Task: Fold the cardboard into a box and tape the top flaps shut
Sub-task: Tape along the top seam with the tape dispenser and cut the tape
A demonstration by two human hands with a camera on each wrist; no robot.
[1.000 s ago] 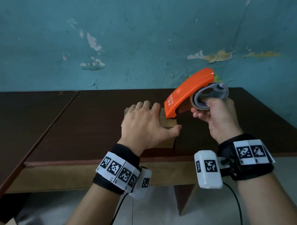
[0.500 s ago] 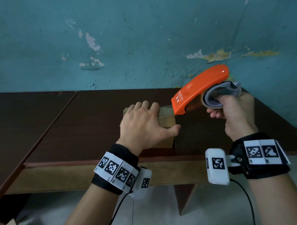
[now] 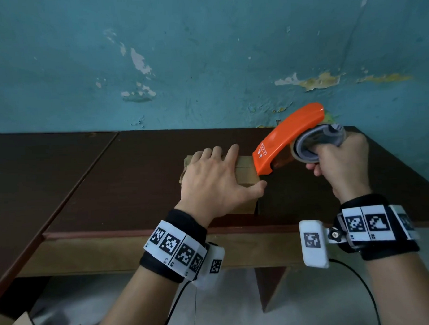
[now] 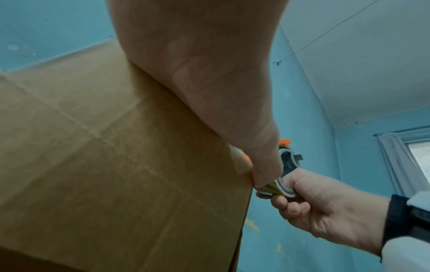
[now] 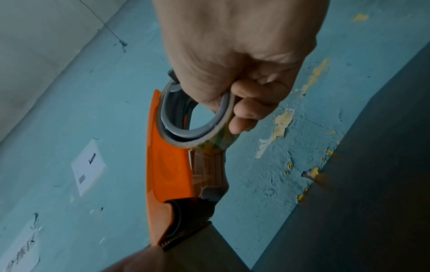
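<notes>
On the dark table (image 3: pixel 116 181), cardboard box (image 3: pixel 244 172) sits under left hand (image 3: pixel 214 184), fingers spread flat, pinning the flaps. Right hand (image 3: pixel 336 164) curls through the orange tape dispenser (image 3: pixel 285 137), cutter at the box's right edge. Advice: keep flaps pinned, press the blade down and snap the tape cleanly.

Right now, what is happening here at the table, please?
A person is taping a small brown cardboard box on the dark wooden table. The left hand presses flat on the box top. The right hand grips an orange tape dispenser, whose front end is at the box's right edge.
</notes>
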